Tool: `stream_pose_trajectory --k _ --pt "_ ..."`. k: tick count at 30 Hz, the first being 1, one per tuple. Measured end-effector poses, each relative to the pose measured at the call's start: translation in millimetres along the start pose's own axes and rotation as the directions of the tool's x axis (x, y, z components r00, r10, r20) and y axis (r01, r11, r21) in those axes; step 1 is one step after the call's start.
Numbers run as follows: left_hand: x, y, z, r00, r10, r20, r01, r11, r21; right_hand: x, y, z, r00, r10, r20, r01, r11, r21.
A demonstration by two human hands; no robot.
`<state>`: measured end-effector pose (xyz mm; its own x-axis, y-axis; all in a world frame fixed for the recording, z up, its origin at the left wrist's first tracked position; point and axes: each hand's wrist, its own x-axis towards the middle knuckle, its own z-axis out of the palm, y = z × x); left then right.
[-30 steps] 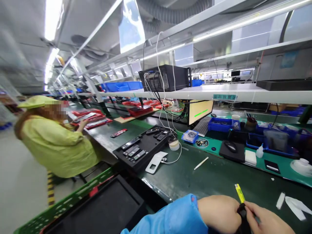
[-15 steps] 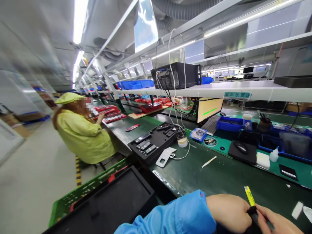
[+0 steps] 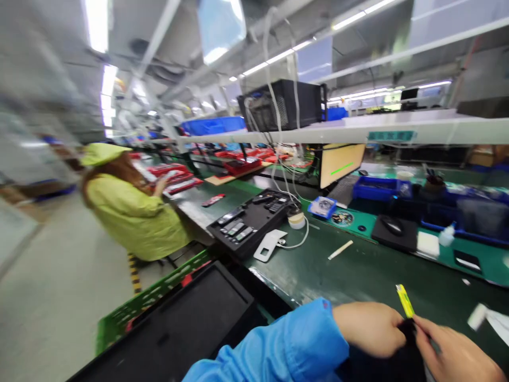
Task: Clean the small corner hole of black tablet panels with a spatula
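At the lower right, my left hand (image 3: 369,327), in a blue sleeve (image 3: 302,339), is closed on a dark black piece (image 3: 409,335) whose kind I cannot make out. My right hand (image 3: 457,347) meets it there, thumb and fingers pinched. From between the hands, by the right fingertips, a slim yellow tool (image 3: 404,301) sticks up; it looks like a utility knife, with a pale tip. Its lower end is hidden by the fingers and the black piece. More black material shows below the hands, partly cut off by the frame.
A black foam tray (image 3: 254,220) with remote-like devices lies on the green bench. Near it are a white plate with a cable (image 3: 270,245) and a pale stick (image 3: 340,250). At lower left stands a green crate (image 3: 159,289) with a black tray (image 3: 186,323). A co-worker (image 3: 131,207) sits further left.
The view has shifted, so the bench and shelf sit higher in the picture. Both hands stay together at the lower right, and the yellow tool appears slightly higher. More black material shows beneath them.
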<state>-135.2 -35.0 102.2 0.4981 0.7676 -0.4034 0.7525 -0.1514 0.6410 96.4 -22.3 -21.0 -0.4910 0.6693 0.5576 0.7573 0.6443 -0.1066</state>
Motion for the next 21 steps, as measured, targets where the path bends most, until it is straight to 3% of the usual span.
stream_pose_trajectory --k 4,7,21 --pt "-6.5 -7.8 2.2 0.998 0.057 -0.015 -0.058 0.997 -0.057 14.4 -39.4 -37.3 0.992 0.084 -0.098 -0.090 0.994 -0.062" --pt "-6.7 -12.0 -0.3 0.996 0.094 0.005 -0.093 0.988 -0.124 24.6 -52.9 -49.7 0.985 0.150 -0.087 -0.151 0.989 -0.001" --pt "-11.7 0.8 -0.4 1.000 0.020 0.004 -0.019 0.994 -0.104 34.9 -62.6 -54.8 0.983 0.164 0.077 -0.157 0.983 -0.092"
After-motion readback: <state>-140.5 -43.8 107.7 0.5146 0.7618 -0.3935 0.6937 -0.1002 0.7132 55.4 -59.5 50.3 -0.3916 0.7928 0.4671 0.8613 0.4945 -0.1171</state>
